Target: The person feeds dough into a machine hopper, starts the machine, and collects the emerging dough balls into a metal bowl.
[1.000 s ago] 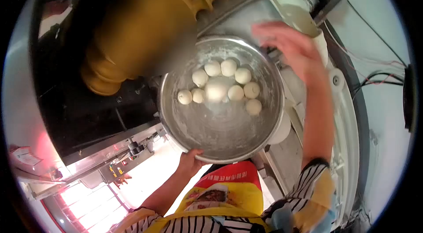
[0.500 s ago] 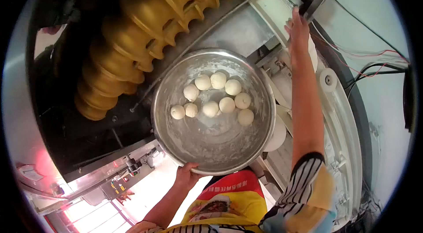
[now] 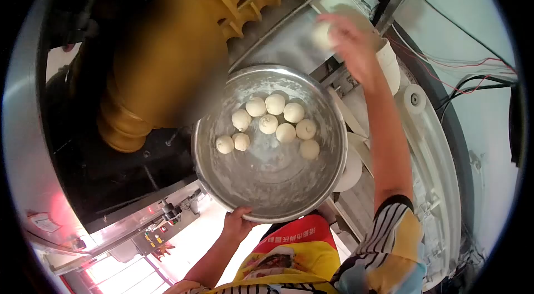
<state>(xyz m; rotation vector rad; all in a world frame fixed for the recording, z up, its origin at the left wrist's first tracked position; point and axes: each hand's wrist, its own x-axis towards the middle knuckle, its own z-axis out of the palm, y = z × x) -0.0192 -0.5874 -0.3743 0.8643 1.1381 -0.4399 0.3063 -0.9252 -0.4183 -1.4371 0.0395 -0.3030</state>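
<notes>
A wide steel bowl (image 3: 261, 194) tilts before me, dusted with flour inside. Several round white dough balls (image 3: 275, 104) lie in it, mostly in its upper half. At the bowl's near rim, my left hand (image 3: 238, 224) is closed around the edge, thumb over the top. My right hand (image 3: 350, 43) is above and right of the bowl, over a pale metal chute. It is smeared by motion, with a whitish dough ball (image 3: 322, 35) at its fingertips.
A large gold ridged screw roller (image 3: 172, 55) stands at upper left, blurred by motion. White machine rollers (image 3: 414, 99) and a curved white frame are on the right. Black and red wires (image 3: 473, 88) hang by the wall. A small control panel (image 3: 158, 233) is at lower left.
My right hand has moved left from the machine's upper corner, and a dough ball now shows at its fingers. One ball in the bowl has shifted upward. The gold roller has turned.
</notes>
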